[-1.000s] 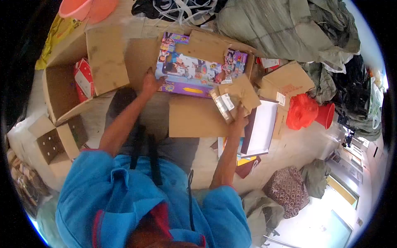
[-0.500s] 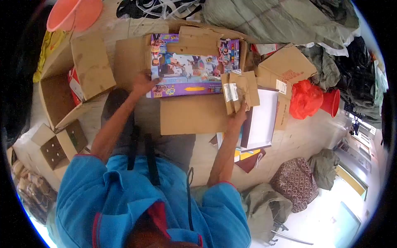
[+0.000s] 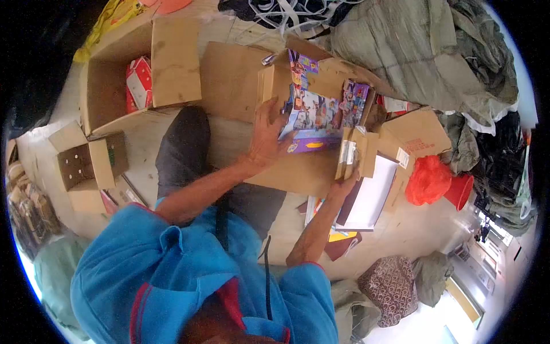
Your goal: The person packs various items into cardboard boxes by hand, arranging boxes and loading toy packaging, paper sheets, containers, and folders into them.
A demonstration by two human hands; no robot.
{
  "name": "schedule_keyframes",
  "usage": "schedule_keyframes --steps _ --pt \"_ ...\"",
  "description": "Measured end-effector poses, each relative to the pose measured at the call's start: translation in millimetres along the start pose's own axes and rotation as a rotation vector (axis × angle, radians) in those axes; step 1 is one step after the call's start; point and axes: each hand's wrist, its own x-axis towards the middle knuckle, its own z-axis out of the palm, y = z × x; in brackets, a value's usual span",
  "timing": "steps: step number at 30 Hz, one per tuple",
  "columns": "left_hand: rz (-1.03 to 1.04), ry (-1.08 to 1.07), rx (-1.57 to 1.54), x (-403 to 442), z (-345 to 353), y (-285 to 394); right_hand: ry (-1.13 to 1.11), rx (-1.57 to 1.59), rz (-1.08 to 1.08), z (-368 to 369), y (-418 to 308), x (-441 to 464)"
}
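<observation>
Purple printed box (image 3: 316,112) lies far of and between the hands, its long axis left to right. The left hand (image 3: 266,133) is nearer, at its left end; its grip cannot be told. Folded cardboard (image 3: 368,155) is clamped by the right hand (image 3: 342,187).
</observation>
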Motion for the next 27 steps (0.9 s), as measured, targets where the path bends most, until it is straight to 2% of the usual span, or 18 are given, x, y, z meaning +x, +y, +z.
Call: schedule_keyframes --steps 2,3,7,9,10,11,13,14,17,18,21,22,24,25,26,27 --pt "-0.030 0.000 -0.007 1.8 -0.8 1.4 0.056 0.348 0.245 24.8 -44.0 -11.8" --pt "-0.069 -0.007 -0.014 -0.4 -1.2 2.0 0.049 0.339 0.245 25.2 -44.3 -13.6" --pt "-0.202 0.069 -0.012 2.5 19.1 -16.8 -0.049 0.304 0.144 19.1 -36.1 -13.4" --pt "-0.380 0.074 -0.221 -1.1 41.7 -49.7 -0.051 0.272 0.099 7.6 -24.8 -14.4" --pt "-0.375 0.066 -0.240 -0.9 41.3 -51.2 -0.069 0.280 0.082 0.0 -14.7 -11.7" --pt "-0.477 0.040 -0.534 0.5 39.3 -54.5 -0.063 0.277 0.075 -5.9 -4.4 -5.3" --pt "-0.527 0.062 -0.555 4.8 31.5 -59.0 -0.051 0.270 0.060 -19.6 18.0 8.3" --pt "-0.465 0.116 -0.287 7.5 24.8 -61.9 -0.003 0.146 0.002 -24.7 29.4 7.6" --pt "-1.025 -0.202 -0.738 34.3 -69.2 -38.6 0.041 0.138 0.022 -32.3 35.4 14.6" --pt "-0.677 -0.105 -0.587 26.2 -89.6 -49.5 0.016 -0.133 -0.164 -50.9 56.7 24.2" --pt "-0.634 -0.048 -0.141 23.5 -194.9 9.1 0.092 -0.256 -0.405 -53.2 78.3 31.6" --pt "-0.610 0.013 -0.106 15.5 -221.8 11.0 0.088 -0.303 -0.245 -55.1 78.3 29.8" --pt "-0.590 0.164 -0.091 -0.2 -280.9 1.8 0.359 0.139 0.473 -1.7 -1.6 16.9" --pt "-0.596 0.233 -0.082 -9.9 -311.1 -6.0 0.366 0.145 0.476 -0.8 -1.9 7.6" --pt "-0.600 0.296 -0.072 -18.5 -340.5 -14.0 0.123 -0.515 -0.086 -2.2 -0.4 0.2" --pt "-0.605 0.353 -0.071 -29.2 -369.3 -22.8 0.024 -0.322 -0.036 21.7 -21.0 -12.4"
